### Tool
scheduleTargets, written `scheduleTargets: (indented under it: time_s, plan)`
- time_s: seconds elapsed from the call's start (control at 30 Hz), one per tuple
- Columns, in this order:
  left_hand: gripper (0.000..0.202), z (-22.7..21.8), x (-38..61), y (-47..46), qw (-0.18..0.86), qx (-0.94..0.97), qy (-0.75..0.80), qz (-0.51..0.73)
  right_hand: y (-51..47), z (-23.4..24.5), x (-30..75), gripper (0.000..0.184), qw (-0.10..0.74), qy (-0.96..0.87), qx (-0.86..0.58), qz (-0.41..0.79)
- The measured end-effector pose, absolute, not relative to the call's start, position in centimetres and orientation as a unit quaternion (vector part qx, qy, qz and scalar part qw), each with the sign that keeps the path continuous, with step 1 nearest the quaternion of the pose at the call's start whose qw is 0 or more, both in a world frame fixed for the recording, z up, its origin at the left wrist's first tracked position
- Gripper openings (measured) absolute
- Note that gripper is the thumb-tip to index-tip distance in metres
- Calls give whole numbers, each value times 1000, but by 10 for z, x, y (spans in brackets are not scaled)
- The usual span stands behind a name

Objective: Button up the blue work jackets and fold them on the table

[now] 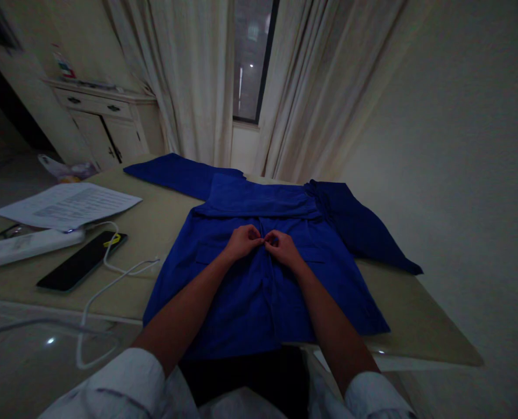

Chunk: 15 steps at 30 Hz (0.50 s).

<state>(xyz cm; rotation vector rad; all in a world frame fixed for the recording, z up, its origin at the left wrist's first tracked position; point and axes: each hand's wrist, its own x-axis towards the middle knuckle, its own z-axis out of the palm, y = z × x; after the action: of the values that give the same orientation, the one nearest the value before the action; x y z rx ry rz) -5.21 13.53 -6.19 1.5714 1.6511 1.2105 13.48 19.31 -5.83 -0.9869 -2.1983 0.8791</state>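
Note:
A blue jacket [337, 291] lies spread front-up on a beige table [163, 233], its collar toward the window and both sleeves stretched out to the sides. My left hand [241, 241] and my right hand [281, 245] meet at the middle of the chest, on the front opening. Both have their fingers pinched on the fabric edges there, fingertips nearly touching each other. What sits between the fingertips is too small to make out. The jacket's lower hem hangs over the table's near edge.
On the table's left lie a black phone [82, 261] with a white cable [110, 279], a white power strip [29, 244] and printed papers [69, 203]. A white cabinet [104, 125] stands at the back left, curtains and a dark window [250, 58] behind, a wall on the right.

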Motion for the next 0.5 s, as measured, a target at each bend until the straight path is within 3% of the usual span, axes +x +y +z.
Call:
scheduleTargets:
  time_s: [0.3, 0.5]
  plan:
    - [20, -67, -56, 139, 341, 617, 555, 441, 192, -53, 135, 16, 286, -812, -389, 328]
    - [15, -62, -51, 136, 284, 634, 588, 413, 193, -56, 133, 18, 325, -790, -383, 352]
